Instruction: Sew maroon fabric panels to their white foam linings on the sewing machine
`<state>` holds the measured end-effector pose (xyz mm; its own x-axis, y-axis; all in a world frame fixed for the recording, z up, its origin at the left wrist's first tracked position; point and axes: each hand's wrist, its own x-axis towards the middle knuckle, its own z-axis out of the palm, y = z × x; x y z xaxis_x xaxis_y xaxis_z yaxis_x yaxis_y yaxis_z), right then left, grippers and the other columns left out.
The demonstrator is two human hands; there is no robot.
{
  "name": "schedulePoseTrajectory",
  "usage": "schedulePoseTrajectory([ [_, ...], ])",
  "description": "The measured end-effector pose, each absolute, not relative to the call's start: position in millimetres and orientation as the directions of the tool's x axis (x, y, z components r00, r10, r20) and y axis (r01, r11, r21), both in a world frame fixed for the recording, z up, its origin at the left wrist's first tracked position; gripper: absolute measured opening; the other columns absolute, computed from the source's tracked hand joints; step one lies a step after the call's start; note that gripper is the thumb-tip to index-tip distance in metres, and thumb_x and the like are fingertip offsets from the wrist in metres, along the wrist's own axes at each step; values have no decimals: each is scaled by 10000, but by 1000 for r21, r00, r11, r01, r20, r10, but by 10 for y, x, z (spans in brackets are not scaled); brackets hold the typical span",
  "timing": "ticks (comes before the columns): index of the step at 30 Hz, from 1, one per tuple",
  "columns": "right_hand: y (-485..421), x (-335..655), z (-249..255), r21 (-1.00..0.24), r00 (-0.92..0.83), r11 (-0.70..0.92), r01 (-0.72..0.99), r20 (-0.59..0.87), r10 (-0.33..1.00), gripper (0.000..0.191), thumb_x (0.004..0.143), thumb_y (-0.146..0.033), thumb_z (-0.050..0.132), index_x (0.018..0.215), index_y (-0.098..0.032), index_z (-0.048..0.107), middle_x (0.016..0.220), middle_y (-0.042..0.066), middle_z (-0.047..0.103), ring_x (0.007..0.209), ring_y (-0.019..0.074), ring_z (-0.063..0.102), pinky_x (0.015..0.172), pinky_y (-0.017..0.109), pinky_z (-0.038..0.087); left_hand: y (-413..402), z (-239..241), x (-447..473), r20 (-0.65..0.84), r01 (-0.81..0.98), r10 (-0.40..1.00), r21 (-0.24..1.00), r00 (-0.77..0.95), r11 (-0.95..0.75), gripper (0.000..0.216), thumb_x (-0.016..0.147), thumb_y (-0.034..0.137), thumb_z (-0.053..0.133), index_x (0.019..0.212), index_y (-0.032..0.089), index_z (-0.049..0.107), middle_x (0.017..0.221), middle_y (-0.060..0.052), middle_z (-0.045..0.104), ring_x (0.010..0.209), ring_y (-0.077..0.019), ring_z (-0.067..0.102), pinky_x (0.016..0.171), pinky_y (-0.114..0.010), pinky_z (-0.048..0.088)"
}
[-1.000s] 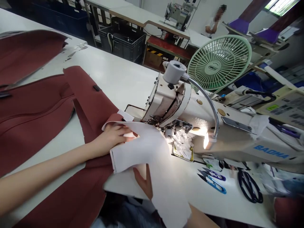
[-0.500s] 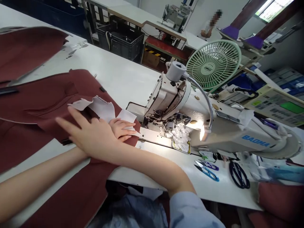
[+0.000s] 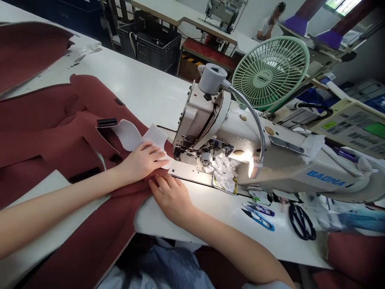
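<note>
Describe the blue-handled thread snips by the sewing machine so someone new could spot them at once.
On the white table, find the cream BAOMA sewing machine. Below its front edge lie two pairs of thread snips. The blue-handled thread snips are the nearer pair, beside the purple-handled snips and left of the large black-handled scissors.

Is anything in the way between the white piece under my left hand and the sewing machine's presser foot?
Nothing visible blocks it. The white piece under your left hand ends near the machine's metal plate, and only bare plate seems to separate it from the presser foot.
</note>
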<state>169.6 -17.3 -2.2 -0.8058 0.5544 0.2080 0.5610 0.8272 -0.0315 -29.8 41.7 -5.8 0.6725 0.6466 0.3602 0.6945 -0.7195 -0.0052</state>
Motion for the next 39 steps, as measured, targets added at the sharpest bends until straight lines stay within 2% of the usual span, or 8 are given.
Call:
schedulePoseTrajectory([
  [2,-109,1711,-62,-36,-808,835,548,236,540,322,1003,-141,430,1252,-149,634,1169,143,660,1036,238,581,732,359,499,468,-24,-269,356,705,651,-32,671,-709,267,1022,184,429,1143,230,662,1176,-24,687,1150,-230,555,1044,-428,368],
  [5,-87,1768,-113,-41,-793,837,546,297,532,328,1002,-159,448,1272,-139,634,1188,142,657,1153,275,558,770,372,502,525,-34,-237,353,686,642,0,681,-728,254,1023,194,432,1154,193,650,1183,-40,680,1161,-216,546,1043,-371,391],
  [13,20,1905,-100,-106,-812,846,522,242,531,366,1012,-182,424,1329,-138,603,1268,168,630,1232,295,534,774,390,514,628,-94,-169,359,673,630,7,689,-740,272,1030,186,424,1245,140,585,1199,-54,664,1158,-232,512,946,-363,422],
  [20,37,2010,-123,-48,-809,853,520,291,510,375,1017,-178,390,1311,-127,618,1285,147,639,1227,299,538,788,390,513,668,-54,-70,256,705,696,74,670,-706,265,1009,179,483,1236,188,619,1204,-46,664,1154,-227,532,899,-362,422],
  [26,-11,2043,-133,-20,-807,853,522,313,501,375,1005,-169,401,1297,-100,626,1266,158,649,1221,309,548,771,382,508,627,-53,-10,300,714,696,65,653,-698,262,1015,182,476,1226,188,631,1233,-34,668,1133,-225,539,888,-361,415],
  [32,8,2024,-132,-62,-803,843,534,275,529,358,1017,-194,419,1304,-146,627,1291,137,644,1235,282,547,797,363,521,714,-76,-85,266,684,670,48,693,-728,309,1029,189,429,1258,215,636,1209,-29,684,1123,-224,546,889,-349,393],
  [35,35,2018,-147,-77,-802,843,533,272,532,368,1016,-190,430,1334,-128,603,1318,152,629,1267,303,532,816,385,535,808,-82,-150,224,665,656,44,720,-745,349,1042,213,388,1273,265,643,1137,-23,706,1117,-236,552,851,-346,383],
  [39,32,2007,-155,-74,-793,833,549,269,546,383,1008,-161,425,1349,-95,586,1347,172,615,1281,324,539,815,399,553,859,-66,-206,245,643,632,40,736,-765,358,1041,215,386,1269,285,653,1112,-32,713,1106,-235,552,864,-343,381],
])
